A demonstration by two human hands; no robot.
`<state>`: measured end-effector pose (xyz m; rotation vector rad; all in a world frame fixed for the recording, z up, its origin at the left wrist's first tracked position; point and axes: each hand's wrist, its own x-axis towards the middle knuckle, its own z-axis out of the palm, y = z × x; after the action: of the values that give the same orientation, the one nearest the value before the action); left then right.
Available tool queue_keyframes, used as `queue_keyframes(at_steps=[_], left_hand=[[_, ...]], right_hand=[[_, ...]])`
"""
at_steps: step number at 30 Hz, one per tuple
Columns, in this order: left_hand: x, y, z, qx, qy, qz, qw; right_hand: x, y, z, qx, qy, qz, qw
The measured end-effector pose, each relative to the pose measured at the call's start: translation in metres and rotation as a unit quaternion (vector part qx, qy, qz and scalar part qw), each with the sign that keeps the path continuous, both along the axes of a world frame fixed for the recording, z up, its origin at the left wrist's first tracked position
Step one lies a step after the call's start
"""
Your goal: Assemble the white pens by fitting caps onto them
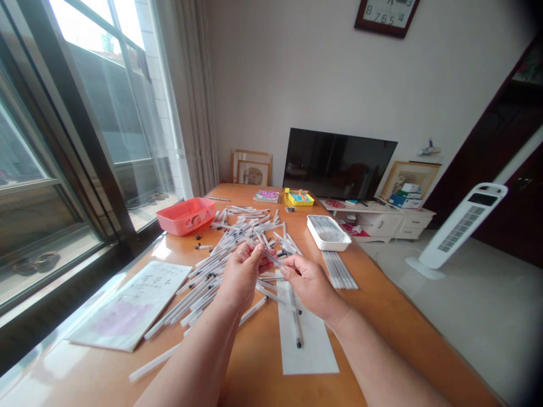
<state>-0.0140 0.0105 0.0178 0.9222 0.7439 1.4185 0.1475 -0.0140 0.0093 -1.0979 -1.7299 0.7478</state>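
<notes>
Pen [275, 259] bridges left hand [243, 269] and right hand [310, 282] — each grip pinching it — near loose pens [238, 233].

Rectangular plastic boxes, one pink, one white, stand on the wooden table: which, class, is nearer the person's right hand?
The white box, just beyond the right hand, holding slim grey sticks; the pink box stands farther away, at the left.

Booklet [127, 308] reads "写字本"; clock [387, 16] shows numerals 3 to 8.

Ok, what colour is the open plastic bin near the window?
The bin is coral pink; the head view shows it best.
</notes>
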Motion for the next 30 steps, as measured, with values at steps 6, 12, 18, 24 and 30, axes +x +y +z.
queue_keyframes(at_steps=[6,12,18,24,30], left_hand=[[0.001,-0.002,0.001,-0.001,-0.005,0.005,1.000],[0.004,-0.004,0.003,-0.008,-0.021,0.019,1.000],[0.004,-0.001,0.000,-0.014,-0.012,0.022,1.000],[0.005,0.003,-0.006,-0.033,-0.013,0.021,0.999],[0.005,0.004,-0.009,-0.054,-0.002,0.012,0.998]], right_hand=[[-0.002,-0.002,0.002,0.012,-0.001,-0.002,1.000],[-0.003,-0.002,0.002,0.024,-0.001,-0.018,1.000],[-0.002,0.001,-0.001,0.006,-0.007,-0.008,1.000],[0.002,0.007,-0.008,-0.027,0.003,-0.005,1.000],[0.010,0.015,-0.015,-0.063,0.009,0.012,0.998]])
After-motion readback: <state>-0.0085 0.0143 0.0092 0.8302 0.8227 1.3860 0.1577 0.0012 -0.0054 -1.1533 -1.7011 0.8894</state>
